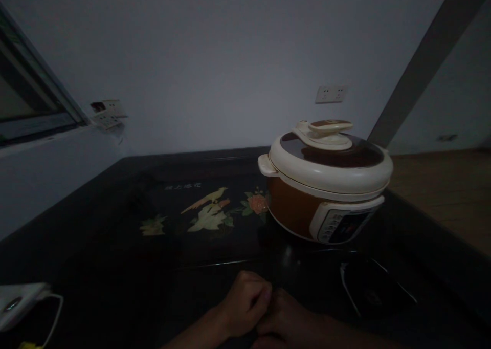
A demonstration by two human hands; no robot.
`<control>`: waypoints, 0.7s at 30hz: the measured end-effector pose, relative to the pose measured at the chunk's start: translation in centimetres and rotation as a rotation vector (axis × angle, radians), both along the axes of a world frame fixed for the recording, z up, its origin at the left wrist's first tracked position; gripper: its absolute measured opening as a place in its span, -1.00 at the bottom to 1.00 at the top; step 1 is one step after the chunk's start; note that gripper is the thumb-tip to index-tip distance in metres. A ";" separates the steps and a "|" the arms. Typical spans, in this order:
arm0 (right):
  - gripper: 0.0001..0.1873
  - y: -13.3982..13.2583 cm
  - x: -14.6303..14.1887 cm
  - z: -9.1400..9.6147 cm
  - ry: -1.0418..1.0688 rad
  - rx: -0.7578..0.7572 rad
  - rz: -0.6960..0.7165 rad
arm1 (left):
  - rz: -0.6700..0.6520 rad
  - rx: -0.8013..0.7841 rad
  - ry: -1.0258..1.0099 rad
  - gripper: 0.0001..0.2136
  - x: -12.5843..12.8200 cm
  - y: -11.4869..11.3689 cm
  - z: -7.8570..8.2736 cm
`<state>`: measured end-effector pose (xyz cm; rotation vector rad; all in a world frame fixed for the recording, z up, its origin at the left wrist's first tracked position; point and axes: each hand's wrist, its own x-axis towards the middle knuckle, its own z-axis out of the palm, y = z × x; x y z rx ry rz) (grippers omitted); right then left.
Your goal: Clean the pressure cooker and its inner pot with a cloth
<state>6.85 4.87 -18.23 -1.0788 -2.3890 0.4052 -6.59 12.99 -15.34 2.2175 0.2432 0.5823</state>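
Note:
At the front edge of the view my left hand (pixel 247 302) is curled into a fist. My right hand (pixel 286 315), closed as well, presses against it, knuckles side by side. No object shows in either one. Beyond them, to the right, stands an electric pressure cooker (pixel 297 205) with an orange-brown body, cream rim and lid handle, and a button panel facing front right. Its lid is on. To the right of my right hand lies a dark, flat case or pouch (pixel 378 290) with pale edges; its kind is hard to tell in the dim light.
The dark table (pixel 184 282) carries a bird-and-flower inlay (pixel 209 213). A white device (pixel 19 300) with a cable sits at the lower left. Wall sockets (pixel 330 94) are behind the cooker, and more sockets (pixel 111 108) are by the window (pixel 30 83).

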 end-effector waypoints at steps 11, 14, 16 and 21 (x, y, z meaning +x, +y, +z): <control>-0.36 0.0 0.0 -0.8 -0.019 0.025 0.018 | 0.028 -0.017 0.020 -0.49 0.2 0.1 0.0; -0.40 0.0 0.0 -0.6 -0.038 0.067 0.013 | 0.042 -0.014 0.029 -0.48 0.3 0.1 0.1; -0.43 0.1 0.0 -0.9 -0.064 0.083 0.010 | 0.050 -0.017 0.044 -0.46 0.4 0.1 0.1; -0.41 0.9 -0.2 -2.4 -0.075 0.116 0.028 | 0.077 -0.059 0.086 -0.42 0.4 0.5 0.1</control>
